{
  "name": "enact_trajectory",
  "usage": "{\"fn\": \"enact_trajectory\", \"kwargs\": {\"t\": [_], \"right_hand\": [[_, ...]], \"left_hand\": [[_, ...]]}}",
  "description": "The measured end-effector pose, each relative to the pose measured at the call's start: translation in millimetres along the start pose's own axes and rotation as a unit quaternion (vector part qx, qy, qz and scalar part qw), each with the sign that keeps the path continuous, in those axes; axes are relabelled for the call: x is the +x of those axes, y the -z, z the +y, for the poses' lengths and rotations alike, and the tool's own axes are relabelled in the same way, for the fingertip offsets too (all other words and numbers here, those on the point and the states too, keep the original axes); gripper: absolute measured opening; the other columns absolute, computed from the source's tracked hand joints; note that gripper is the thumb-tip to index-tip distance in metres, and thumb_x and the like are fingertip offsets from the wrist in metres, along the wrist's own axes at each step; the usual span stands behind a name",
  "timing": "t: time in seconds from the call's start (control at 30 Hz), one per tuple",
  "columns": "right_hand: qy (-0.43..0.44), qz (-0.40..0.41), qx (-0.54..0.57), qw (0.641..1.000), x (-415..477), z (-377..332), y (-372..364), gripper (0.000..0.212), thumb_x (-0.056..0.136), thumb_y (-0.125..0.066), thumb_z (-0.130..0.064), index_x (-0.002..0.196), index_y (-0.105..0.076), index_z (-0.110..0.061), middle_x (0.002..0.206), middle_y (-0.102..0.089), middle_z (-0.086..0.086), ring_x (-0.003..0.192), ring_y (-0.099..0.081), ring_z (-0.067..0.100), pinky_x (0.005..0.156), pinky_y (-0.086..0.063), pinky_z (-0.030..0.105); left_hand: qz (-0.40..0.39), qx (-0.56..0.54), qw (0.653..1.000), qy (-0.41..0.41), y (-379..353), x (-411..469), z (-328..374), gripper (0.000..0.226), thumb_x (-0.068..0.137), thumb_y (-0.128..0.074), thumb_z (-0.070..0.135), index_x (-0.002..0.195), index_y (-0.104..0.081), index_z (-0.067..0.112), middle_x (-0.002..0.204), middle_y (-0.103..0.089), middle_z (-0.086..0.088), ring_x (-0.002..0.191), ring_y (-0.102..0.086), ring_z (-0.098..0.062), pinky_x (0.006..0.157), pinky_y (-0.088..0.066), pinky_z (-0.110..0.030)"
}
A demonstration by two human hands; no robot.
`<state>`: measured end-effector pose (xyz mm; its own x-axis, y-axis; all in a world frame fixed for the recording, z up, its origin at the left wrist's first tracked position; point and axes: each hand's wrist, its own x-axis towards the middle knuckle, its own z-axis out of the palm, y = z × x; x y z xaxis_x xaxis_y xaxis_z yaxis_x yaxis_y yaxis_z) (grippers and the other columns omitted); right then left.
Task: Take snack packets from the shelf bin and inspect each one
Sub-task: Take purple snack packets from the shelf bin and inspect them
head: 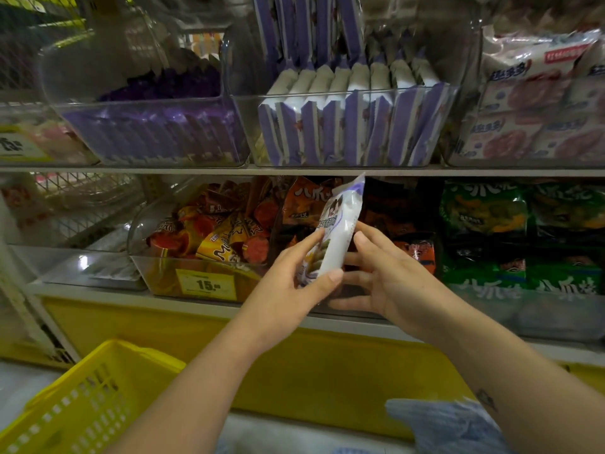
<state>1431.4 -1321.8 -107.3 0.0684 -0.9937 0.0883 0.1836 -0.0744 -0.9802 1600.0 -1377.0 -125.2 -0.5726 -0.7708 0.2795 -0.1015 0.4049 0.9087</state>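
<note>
Store shelving fills the background, lined with clear bins of packaged snacks. The left hand grips a white-and-purple snack packet by its lower end, thumb pressed across the front and fingers curled behind it, so the packet stands tilted, its top leaning away to the right. The right hand is just beside it with fingers spread and nearly straight. Its upper fingertips touch the packet's far edge, steadying it rather than clasping it. High above both hands, on the upper shelf, the clear shelf bin holds a tight row of matching purple-and-white packets, standing on edge. Directly behind the hands sits a bin of orange and red snacks with a yellow price tag below and left of the left hand, and green packets lie off to the right of the right hand. A yellow basket waits low and to the left of the left forearm; whether anything lies in it cannot be told. By my reading, one packet is out of the bin and under inspection now, being turned for a look. The bin looks almost full, so most of the job seems to lie ahead.
</note>
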Motion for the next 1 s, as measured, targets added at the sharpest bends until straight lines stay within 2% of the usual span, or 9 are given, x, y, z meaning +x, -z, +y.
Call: {"fn": "enact_trajectory", "kwargs": {"t": [0.1, 0.27, 0.33, 0.47, 0.57, 0.7, 0.83, 0.93, 1.0], "right_hand": [[0.000, 0.029, -0.029, 0.999, 2, 0, 2, 0.042, 0.098, -0.048, -0.036, 0.139, -0.041, -0.035, 0.121, -0.067, 0.006, 0.100, -0.070, 0.029, 0.080, -0.059, 0.040], [-0.022, 0.033, -0.056, 0.998, 5, 1, 8, 0.042, 0.090, -0.058, -0.036, 0.131, -0.050, -0.025, 0.116, -0.070, 0.001, 0.101, -0.070, 0.019, 0.078, -0.059, 0.032], [-0.023, 0.035, -0.053, 0.998, 5, 0, 10, 0.049, 0.081, -0.065, -0.038, 0.126, -0.052, -0.024, 0.114, -0.071, -0.001, 0.102, -0.070, 0.017, 0.078, -0.059, 0.032], [0.001, 0.065, -0.093, 0.994, 5, 1, 17, 0.062, 0.065, -0.077, -0.032, 0.120, -0.051, -0.024, 0.109, -0.073, -0.001, 0.098, -0.071, 0.016, 0.080, -0.059, 0.035], [0.028, 0.082, -0.222, 0.971, 5, 5, 16, 0.054, 0.069, -0.080, -0.027, 0.114, -0.050, -0.032, 0.107, -0.071, -0.002, 0.096, -0.069, 0.008, 0.081, -0.059, 0.033], [0.064, 0.066, -0.266, 0.959, 5, 10, 9, 0.052, 0.075, -0.080, -0.021, 0.114, -0.048, -0.036, 0.107, -0.069, -0.006, 0.094, -0.068, 0.004, 0.076, -0.059, 0.028], [0.044, 0.040, -0.264, 0.963, 3, 3, 12, 0.054, 0.074, -0.081, -0.020, 0.116, -0.049, -0.034, 0.103, -0.072, -0.010, 0.094, -0.069, 0.004, 0.075, -0.059, 0.024], [0.019, 0.024, -0.301, 0.953, 0, -1, 17, 0.039, 0.074, -0.081, -0.017, 0.105, -0.060, -0.026, 0.094, -0.073, -0.018, 0.089, -0.069, -0.002, 0.074, -0.056, 0.017], [0.034, 0.048, -0.317, 0.947, -1, -3, 16, 0.028, 0.074, -0.081, -0.018, 0.096, -0.064, -0.027, 0.090, -0.072, -0.021, 0.085, -0.067, -0.004, 0.072, -0.056, 0.015]], "left_hand": [[-0.039, -0.128, 0.990, 0.037, 5, 1, 0, 0.060, 0.080, -0.069, 0.039, 0.136, -0.050, 0.043, 0.133, -0.061, 0.011, 0.116, -0.061, -0.009, 0.087, -0.052, -0.027], [-0.115, -0.337, 0.925, 0.130, 7, -2, 4, 0.044, 0.080, -0.070, 0.029, 0.124, -0.066, 0.025, 0.122, -0.068, -0.013, 0.105, -0.068, -0.025, 0.080, -0.058, -0.033], [-0.121, -0.333, 0.925, 0.138, 8, -3, 6, 0.032, 0.086, -0.063, 0.025, 0.117, -0.070, 0.024, 0.118, -0.070, -0.012, 0.101, -0.070, -0.023, 0.075, -0.059, -0.030], [-0.078, -0.248, 0.958, 0.118, 10, -2, 2, 0.035, 0.085, -0.059, 0.023, 0.118, -0.067, 0.029, 0.118, -0.071, -0.002, 0.106, -0.068, -0.019, 0.078, -0.058, -0.028], [-0.015, -0.218, 0.975, 0.049, 6, 0, 2, 0.033, 0.080, -0.065, 0.026, 0.111, -0.068, 0.037, 0.114, -0.071, 0.006, 0.106, -0.068, -0.017, 0.078, -0.058, -0.029], [0.085, -0.164, 0.983, -0.002, 3, 3, -2, 0.025, 0.071, -0.072, 0.034, 0.093, -0.070, 0.046, 0.107, -0.073, 0.006, 0.104, -0.069, -0.020, 0.080, -0.059, -0.039], [0.095, -0.294, 0.951, 0.004, 9, 6, -3, 0.025, 0.071, -0.071, 0.018, 0.093, -0.074, 0.030, 0.104, -0.074, -0.002, 0.099, -0.071, -0.021, 0.072, -0.059, -0.033], [0.077, -0.379, 0.922, 0.006, 23, 7, -5, 0.029, 0.073, -0.069, 0.009, 0.095, -0.075, 0.027, 0.106, -0.073, -0.005, 0.101, -0.070, -0.022, 0.074, -0.058, -0.037], [0.074, -0.370, 0.926, 0.002, 30, 7, -8, 0.032, 0.075, -0.069, 0.009, 0.097, -0.073, 0.030, 0.107, -0.073, -0.004, 0.103, -0.069, -0.022, 0.075, -0.058, -0.040]]}}
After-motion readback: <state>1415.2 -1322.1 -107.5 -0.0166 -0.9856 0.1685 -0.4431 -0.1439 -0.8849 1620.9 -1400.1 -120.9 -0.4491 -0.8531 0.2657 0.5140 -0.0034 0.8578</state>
